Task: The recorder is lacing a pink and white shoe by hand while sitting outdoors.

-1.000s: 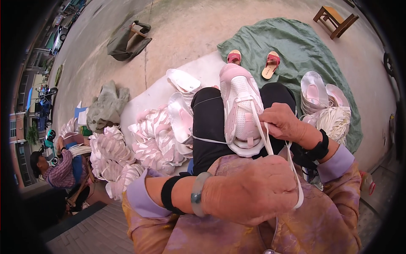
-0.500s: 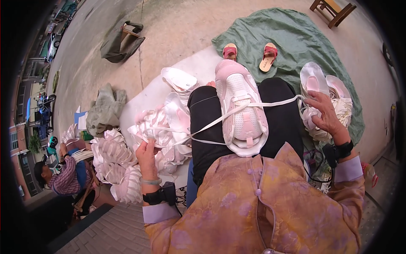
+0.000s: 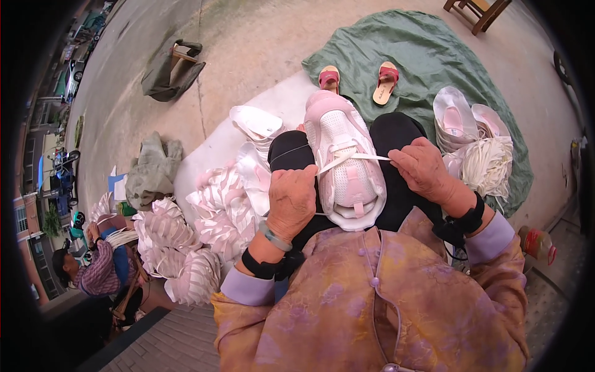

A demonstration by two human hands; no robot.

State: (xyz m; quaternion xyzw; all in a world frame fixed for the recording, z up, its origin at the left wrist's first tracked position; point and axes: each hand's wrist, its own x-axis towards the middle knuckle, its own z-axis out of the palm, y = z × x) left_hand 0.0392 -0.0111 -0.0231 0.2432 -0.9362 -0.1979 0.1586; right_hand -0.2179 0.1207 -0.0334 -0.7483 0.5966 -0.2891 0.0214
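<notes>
Between my knees rests a pink and white sneaker upper (image 3: 349, 189), its toe pointing away from me. A white shoelace (image 3: 353, 156) crosses over the tongue, with both ends drawn out sideways. My left hand (image 3: 292, 195) pinches one end just left of the shoe, above my left knee. On the other side, my right hand (image 3: 423, 170) grips the other end over my right knee. Both hands are closed, and the lace between them looks taut. The loose tails beyond my fingers are mostly hidden.
Piles of pink and white shoe pieces (image 3: 223, 204) lie at left beside stacked white insole-like pieces (image 3: 257, 124). More uppers and bundled laces (image 3: 489, 164) sit at right. Red slippers (image 3: 385, 84) rest on a green sheet (image 3: 427, 56). Another person (image 3: 102, 266) sits far left.
Both hands have come inward from wide apart to close beside the shoe. The long lace ends now span only a short stretch across the tongue.
</notes>
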